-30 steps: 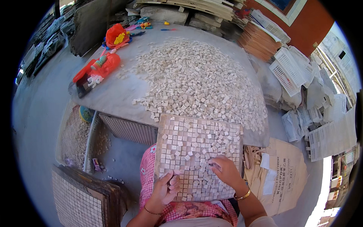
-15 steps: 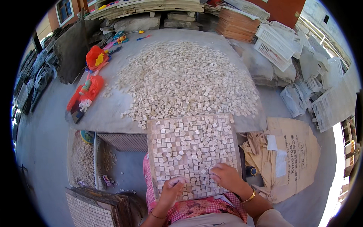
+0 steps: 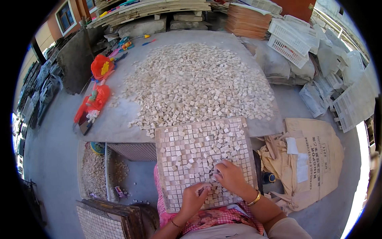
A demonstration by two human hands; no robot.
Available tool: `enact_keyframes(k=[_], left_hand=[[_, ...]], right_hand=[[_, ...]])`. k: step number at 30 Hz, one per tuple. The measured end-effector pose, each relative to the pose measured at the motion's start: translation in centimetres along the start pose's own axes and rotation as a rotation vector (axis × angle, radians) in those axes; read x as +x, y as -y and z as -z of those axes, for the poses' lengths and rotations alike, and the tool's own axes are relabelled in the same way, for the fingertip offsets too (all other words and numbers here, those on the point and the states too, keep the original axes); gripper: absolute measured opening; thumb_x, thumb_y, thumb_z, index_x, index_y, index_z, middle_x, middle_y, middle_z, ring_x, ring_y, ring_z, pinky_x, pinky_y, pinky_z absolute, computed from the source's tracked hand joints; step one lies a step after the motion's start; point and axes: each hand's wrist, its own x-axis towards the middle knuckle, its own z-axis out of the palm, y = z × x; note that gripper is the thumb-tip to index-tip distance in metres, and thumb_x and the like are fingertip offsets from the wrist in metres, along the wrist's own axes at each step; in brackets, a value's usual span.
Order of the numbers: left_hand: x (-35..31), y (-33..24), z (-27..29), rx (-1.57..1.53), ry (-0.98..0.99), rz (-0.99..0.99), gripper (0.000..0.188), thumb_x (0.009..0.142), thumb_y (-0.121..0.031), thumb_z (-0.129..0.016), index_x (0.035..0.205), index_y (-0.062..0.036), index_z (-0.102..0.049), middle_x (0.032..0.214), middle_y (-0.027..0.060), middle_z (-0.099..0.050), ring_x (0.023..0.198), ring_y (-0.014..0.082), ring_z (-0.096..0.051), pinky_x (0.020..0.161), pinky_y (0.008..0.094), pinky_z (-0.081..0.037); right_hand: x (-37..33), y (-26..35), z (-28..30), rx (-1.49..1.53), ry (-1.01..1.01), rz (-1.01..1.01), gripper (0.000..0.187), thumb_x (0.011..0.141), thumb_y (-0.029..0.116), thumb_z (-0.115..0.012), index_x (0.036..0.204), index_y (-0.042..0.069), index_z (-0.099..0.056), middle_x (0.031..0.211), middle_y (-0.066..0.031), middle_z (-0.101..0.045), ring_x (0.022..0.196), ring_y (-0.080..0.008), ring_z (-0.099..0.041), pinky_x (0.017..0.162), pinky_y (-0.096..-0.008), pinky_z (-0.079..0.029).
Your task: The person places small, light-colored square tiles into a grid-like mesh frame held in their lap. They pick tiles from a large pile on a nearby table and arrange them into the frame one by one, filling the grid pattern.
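A square gridded board (image 3: pixel 158 151) rests on my lap, tilted against the table edge. Small pale stone tiles (image 3: pixel 172 168) sit in rows in its left-hand cells, while loose tiles (image 3: pixel 225 145) lie jumbled over the upper right. My left hand (image 3: pixel 194 198) is closed over the lower middle of the board, thumb and fingertips pinched together. Just above and to its right, my right hand (image 3: pixel 231 178) also pinches, its fingertips down among the loose tiles. Whatever is between either hand's fingertips is too small to make out.
Beyond the board, a broad heap of tiles (image 3: pixel 195 83) covers much of the table (image 3: pixel 131 133). Red plastic bags and toys (image 3: pixel 99 97) line its left side. A tile-filled crate (image 3: pixel 91 171) and stacked boards (image 3: pixel 99 221) stand left; a tan sack (image 3: pixel 318 159) lies right.
My left hand has moved right and slightly up, toward the board's middle. My right hand has shifted up and left, bringing the hands closer together. The whole view has turned slightly.
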Motion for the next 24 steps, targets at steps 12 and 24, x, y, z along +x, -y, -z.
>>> enact_keyframes(k=[12,24], left_hand=[[4.5,-1.8,-1.9,0.930,0.059,-0.225,0.010,0.073,-0.005,-0.058,0.079,-0.0069,-0.050,0.076,0.0076,-0.053,0.066,0.0248,-0.060,0.050,0.0352,-0.049],[4.4,-0.2,-1.2,0.674,-0.007,-0.158,0.009,0.075,-0.007,-0.061,0.081,-0.0046,-0.055,0.073,0.0100,-0.058,0.061,0.0244,-0.060,0.049,0.0332,-0.047]], right_hand=[[-3.1,-3.2,2.8,0.219,-0.124,-0.147,0.015,0.075,0.013,-0.066,0.085,0.005,-0.059,0.081,-0.0105,-0.058,0.068,-0.0277,-0.059,0.060,-0.0345,-0.048],[-1.5,-1.3,1.6,0.036,0.043,0.038,0.022,0.069,0.009,-0.066,0.087,0.003,-0.055,0.087,-0.0118,-0.050,0.086,-0.0310,-0.053,0.074,-0.0385,-0.045]])
